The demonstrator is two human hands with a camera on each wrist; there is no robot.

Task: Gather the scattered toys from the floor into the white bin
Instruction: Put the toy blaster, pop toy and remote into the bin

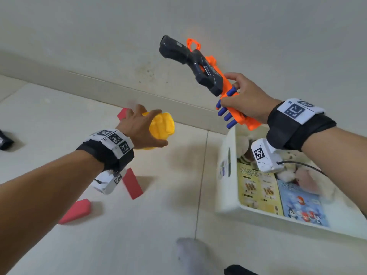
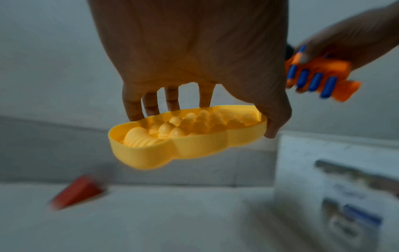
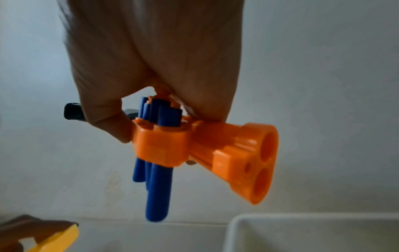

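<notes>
- Pale floor (image 1: 151, 225) met a white wall; three red blocks (image 1: 132, 183) lay around 8 o'clock.
- White bin (image 1: 228, 187) sat at 4 o'clock, holding booklets (image 1: 258, 191) and plush toys (image 1: 305, 175).
- Left hand (image 1: 139, 130) gripped a yellow mould (image 1: 161, 129), fingers and thumb on opposite rims.
- Right hand (image 1: 246, 102) clamped a dart gun (image 1: 208, 76) by its orange barrel, above the bin's far end.

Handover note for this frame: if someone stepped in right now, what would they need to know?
Left hand grips a yellow mould above the floor.
Right hand holds an orange dart blaster by its barrel end, above the white bin's far corner.
In the bin: plush toys and booklets.
Left to do: drop both held toys in, then collect three red blocks from the floor; a dark item at the left edge is unclear.
</notes>
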